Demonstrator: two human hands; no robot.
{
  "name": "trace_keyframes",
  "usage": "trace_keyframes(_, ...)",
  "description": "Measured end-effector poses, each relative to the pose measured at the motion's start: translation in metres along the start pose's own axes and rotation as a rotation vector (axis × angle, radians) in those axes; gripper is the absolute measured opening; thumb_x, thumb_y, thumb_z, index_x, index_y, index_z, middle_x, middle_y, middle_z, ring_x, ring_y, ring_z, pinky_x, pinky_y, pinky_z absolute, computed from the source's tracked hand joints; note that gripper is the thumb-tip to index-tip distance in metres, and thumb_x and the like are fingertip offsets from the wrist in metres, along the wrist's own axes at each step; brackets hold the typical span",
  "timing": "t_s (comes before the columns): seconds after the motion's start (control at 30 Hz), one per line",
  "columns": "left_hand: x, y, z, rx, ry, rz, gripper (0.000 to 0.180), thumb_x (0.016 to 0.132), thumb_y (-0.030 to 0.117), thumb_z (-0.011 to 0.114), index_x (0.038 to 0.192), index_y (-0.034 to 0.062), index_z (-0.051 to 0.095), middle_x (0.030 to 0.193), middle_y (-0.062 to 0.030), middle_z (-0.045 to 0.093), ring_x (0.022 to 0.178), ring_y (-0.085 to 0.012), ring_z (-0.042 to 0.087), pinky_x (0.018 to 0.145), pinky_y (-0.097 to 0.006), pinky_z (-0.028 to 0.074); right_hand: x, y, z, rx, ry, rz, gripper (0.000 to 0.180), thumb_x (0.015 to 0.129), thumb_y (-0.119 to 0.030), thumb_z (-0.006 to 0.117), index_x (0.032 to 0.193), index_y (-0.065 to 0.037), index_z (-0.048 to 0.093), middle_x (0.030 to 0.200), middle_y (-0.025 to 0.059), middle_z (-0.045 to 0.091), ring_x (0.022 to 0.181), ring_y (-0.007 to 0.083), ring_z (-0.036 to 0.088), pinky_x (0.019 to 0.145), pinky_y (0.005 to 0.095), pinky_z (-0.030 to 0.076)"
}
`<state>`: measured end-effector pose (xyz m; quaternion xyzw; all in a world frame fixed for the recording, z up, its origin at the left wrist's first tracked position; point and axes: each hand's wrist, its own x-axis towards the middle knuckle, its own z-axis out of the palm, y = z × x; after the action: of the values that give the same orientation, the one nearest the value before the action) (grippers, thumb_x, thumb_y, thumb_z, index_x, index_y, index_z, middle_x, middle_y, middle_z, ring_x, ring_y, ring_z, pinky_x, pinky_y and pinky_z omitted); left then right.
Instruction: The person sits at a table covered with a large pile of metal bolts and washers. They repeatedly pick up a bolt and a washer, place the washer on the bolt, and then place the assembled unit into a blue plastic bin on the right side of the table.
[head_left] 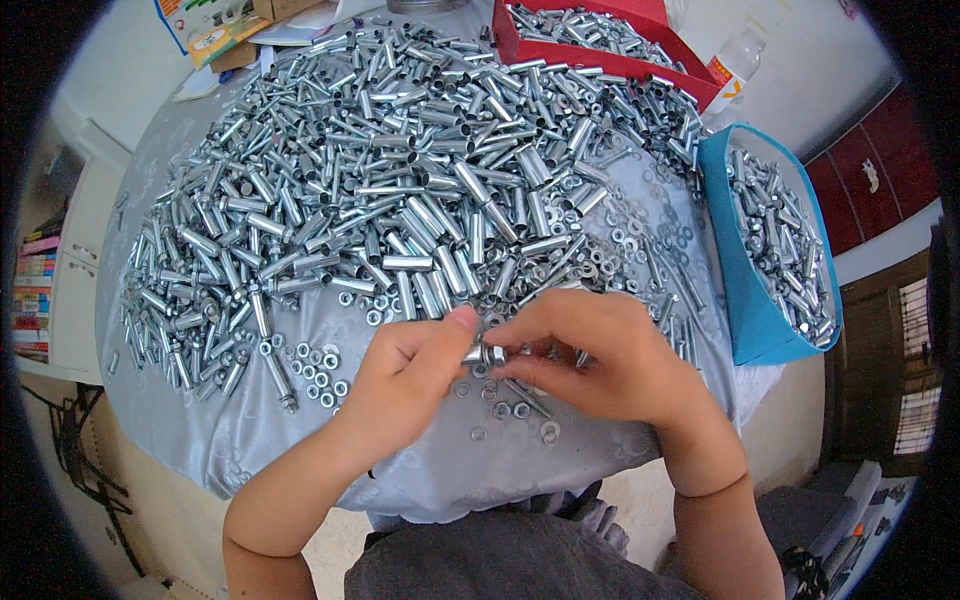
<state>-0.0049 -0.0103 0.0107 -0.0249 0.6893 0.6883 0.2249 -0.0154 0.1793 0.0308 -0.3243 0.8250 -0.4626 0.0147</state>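
Near the table's front edge, my left hand (pixel 408 378) is closed around a shiny metal sleeve anchor (pixel 474 354), most of it hidden by the fingers. The thumb and fingers of my right hand (pixel 605 352) pinch at a hex nut (pixel 496 355) on the anchor's right end. Below the hands lie loose washers (pixel 549 430) and a thin threaded bolt (pixel 528 398). Just beyond them rises a large heap of metal sleeves (pixel 420 215) and bolts. Several small nuts (pixel 318 378) are scattered to the left of my left hand.
A red box (pixel 600 62) of metal parts stands at the back right, with a white bottle (pixel 735 68) beside it. At the right edge is a blue fabric bin (pixel 775 345) full of assembled anchors. A silvery cloth (pixel 400 490) covers the round table. Papers (pixel 225 42) lie at the back left.
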Motion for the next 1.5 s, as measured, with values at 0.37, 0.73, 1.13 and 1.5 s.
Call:
trace_keyframes(0.37,-0.003,-0.001,-0.003,0.051,-0.083,0.096,0.046,0.091,0.032,0.045,0.055,0.0032,0.049,0.051,0.0076,0.038,0.051,-0.0015,0.032,0.043,-0.023,0.024,0.001,0.004,-0.002,-0.135,-0.037,-0.095,0.027,0.073,-0.019,0.067,0.095,-0.008,0.058,0.074,0.0072,0.058,0.060,0.0247,0.058,0.051,0.0316,0.046)
trace_keyframes(0.73,-0.001,-0.004,-0.004,0.066,-0.053,0.110,0.048,0.091,0.032,0.045,0.052,0.0034,0.046,0.050,0.0075,0.036,0.050,-0.0014,0.031,0.043,-0.023,0.023,0.008,0.007,0.006,-0.131,0.157,-0.298,0.029,0.063,-0.013,0.076,0.088,-0.006,0.063,0.072,0.0071,0.059,0.060,0.0190,0.057,0.052,0.0287,0.045)
trace_keyframes(1.13,-0.001,-0.001,-0.004,0.051,-0.047,0.081,0.050,0.091,0.034,0.046,0.052,0.0025,0.047,0.051,0.0075,0.037,0.051,-0.0017,0.031,0.046,-0.022,0.028,0.001,0.009,-0.002,-0.159,-0.012,-0.166,0.028,0.068,-0.021,0.070,0.091,-0.009,0.059,0.080,0.0065,0.058,0.065,0.0249,0.059,0.054,0.0327,0.048)
trace_keyframes(1.5,-0.001,0.001,-0.003,-0.066,-0.056,0.027,0.047,0.091,0.033,0.046,0.056,0.0027,0.052,0.053,0.0075,0.039,0.054,-0.0013,0.035,0.052,-0.021,0.033,0.005,0.008,0.001,-0.176,0.046,-0.202,0.024,0.070,-0.018,0.068,0.089,-0.008,0.059,0.082,0.0072,0.058,0.067,0.0243,0.059,0.056,0.0318,0.048)
